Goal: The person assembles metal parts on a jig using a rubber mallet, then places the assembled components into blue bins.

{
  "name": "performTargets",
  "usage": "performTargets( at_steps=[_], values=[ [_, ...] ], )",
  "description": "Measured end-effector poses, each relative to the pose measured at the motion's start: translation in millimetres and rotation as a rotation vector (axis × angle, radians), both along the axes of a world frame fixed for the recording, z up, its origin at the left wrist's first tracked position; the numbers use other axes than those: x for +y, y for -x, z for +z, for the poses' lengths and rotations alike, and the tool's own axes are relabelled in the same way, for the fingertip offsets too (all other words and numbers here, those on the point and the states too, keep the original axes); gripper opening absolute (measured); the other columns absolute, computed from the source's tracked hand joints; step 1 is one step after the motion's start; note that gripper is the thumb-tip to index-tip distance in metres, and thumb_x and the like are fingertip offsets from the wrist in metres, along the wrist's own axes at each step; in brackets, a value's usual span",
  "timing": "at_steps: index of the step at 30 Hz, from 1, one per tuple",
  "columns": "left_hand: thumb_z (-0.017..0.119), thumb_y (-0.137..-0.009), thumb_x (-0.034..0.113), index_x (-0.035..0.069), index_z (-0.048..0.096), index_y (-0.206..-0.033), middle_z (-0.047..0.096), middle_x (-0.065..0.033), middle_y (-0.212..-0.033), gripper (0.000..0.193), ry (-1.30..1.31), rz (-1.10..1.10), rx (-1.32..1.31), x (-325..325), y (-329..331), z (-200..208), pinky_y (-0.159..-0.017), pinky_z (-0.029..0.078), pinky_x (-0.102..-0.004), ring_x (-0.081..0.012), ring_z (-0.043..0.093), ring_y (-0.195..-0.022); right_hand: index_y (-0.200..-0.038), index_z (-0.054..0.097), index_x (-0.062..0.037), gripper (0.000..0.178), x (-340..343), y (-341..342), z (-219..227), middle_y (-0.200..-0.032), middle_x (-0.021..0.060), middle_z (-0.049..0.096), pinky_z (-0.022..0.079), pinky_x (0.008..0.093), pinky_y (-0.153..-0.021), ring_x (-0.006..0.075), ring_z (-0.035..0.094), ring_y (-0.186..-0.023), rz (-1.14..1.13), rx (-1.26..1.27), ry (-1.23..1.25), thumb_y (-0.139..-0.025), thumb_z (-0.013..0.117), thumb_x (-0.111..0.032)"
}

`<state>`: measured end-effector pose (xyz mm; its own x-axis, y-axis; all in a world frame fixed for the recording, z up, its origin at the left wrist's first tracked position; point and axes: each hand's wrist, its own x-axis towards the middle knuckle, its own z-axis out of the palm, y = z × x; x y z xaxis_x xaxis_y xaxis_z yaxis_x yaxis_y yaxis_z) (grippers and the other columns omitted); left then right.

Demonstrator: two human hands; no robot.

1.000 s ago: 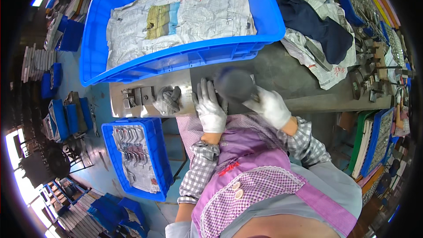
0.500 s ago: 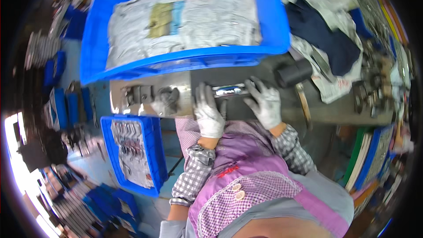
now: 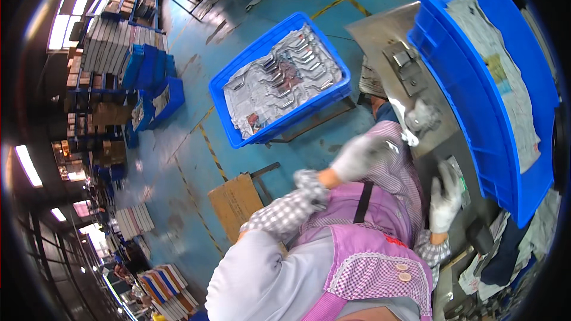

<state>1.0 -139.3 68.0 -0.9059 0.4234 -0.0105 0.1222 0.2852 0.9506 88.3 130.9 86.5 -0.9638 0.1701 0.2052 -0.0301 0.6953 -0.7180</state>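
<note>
**Fingers (image 3: 447, 179) of the right hand (image 3: 444, 202) spread beside a metal piece (image 3: 461, 179); left grip not determined**

The right hand, in a white glove, is held over the dark part of the tabletop (image 3: 380, 27), with the thumb parted from the other fingers. The shiny, narrow metal piece is located on the tabletop, just beside these fingers; whether it is touched cannot be told.

The left hand (image 3: 355, 159), also gloved, is held above the lap and is blurred; whether anything is gripped by it cannot be told.

Bent metal pieces (image 3: 305, 56) are laid on paper (image 3: 253, 104) in the smaller blue crate (image 3: 220, 104), beyond the left hand. The larger blue crate (image 3: 464, 95) is stood on the tabletop. A crumpled grey cloth (image 3: 422, 116) is placed near a metal fixture (image 3: 409, 71). A dark cylinder (image 3: 479, 236) is noted near the right wrist.
</note>
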Motion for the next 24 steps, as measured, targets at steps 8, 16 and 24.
performTargets(
  at_steps=[8,16,24],
  values=[
    [0.075,-0.086,0.021,0.01,0.074,-0.12,0.075,-0.0188,-0.111,0.036,0.912,0.622,-0.205,-390.8,47.1,-140.7,-0.093,0.056,-0.0431,-0.0353,0.072,-0.106,-0.122,0.073,-0.0041,0.031,27.7,-26.3,-37.9,-0.115,0.0131,0.074,0.054,0.0366,-0.091,0.0262,0.071,-0.102,-0.19,-0.331,0.08,-0.093,0.065,0.002],
    [0.073,-0.078,0.009,0.007,0.078,-0.109,0.074,-0.0216,-0.101,0.032,0.965,0.368,-0.101,-426.9,67.1,-236.1,-0.088,0.057,-0.0429,-0.0373,0.072,-0.097,-0.113,0.075,-0.0082,0.03,-4.2,-15.1,-24.5,-0.108,0.0139,0.073,0.056,0.0412,-0.088,0.0337,0.07,-0.098,-0.004,-0.209,-0.283,-0.086,0.066,0.003],
    [0.076,-0.083,0.026,0.003,0.078,-0.101,0.075,-0.0255,-0.098,0.03,1.205,0.123,0.053,-464.6,73.3,-201.3,-0.081,0.058,-0.0473,-0.0408,0.073,-0.091,-0.108,0.076,-0.0078,0.023,25.1,-23.0,3.9,-0.099,0.0132,0.073,0.055,0.0403,-0.078,0.0324,0.07,-0.085,-0.197,-0.094,-0.164,-0.087,0.069,-0.003]
  ],
)
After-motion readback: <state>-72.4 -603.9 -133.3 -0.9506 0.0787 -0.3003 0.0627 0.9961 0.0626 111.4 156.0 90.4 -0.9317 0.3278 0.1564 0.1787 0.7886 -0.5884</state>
